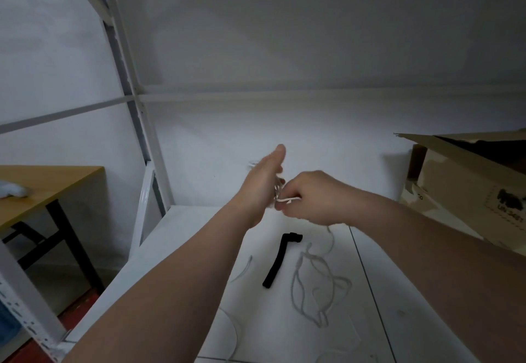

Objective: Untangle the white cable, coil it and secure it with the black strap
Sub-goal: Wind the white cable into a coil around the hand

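My left hand [263,184] is raised above the white shelf, fingers straight and pointing away, with turns of the white cable [318,285] around its palm side, mostly hidden. My right hand [308,199] is beside it, pinching a strand of the cable against the left palm. From the hands the cable drops to the shelf, where it lies in loose tangled loops at the right, and another strand curves near the front edge. The black strap [277,263] lies flat on the shelf below my hands, bent at its far end.
The white shelf [199,226] has a metal upright [133,100] at the left and a wall close behind. An open cardboard box [466,189] stands at the right. A wooden table [42,183] sits left, beyond the shelf's edge.
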Demonstrator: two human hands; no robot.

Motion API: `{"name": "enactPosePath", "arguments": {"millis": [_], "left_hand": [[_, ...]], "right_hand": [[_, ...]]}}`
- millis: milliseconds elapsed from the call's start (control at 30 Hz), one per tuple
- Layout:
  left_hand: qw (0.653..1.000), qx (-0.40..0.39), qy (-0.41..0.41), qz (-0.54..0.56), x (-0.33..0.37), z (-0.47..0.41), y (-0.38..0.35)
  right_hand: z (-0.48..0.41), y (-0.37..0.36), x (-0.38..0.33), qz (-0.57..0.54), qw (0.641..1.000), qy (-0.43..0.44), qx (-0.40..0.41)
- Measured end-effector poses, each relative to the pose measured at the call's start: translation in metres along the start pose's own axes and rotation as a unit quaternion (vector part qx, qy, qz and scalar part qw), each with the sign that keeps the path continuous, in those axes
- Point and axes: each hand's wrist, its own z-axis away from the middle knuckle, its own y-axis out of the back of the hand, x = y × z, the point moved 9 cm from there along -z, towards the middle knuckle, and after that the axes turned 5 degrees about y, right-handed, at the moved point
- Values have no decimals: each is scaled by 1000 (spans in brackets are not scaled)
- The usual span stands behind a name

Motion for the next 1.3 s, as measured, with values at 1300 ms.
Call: {"name": "enactPosePath", "arguments": {"millis": [1300], "left_hand": [[877,-168,106,437,20,11,17]], "right_hand": [[-10,-12,78,19,992,-121,-33]]}}
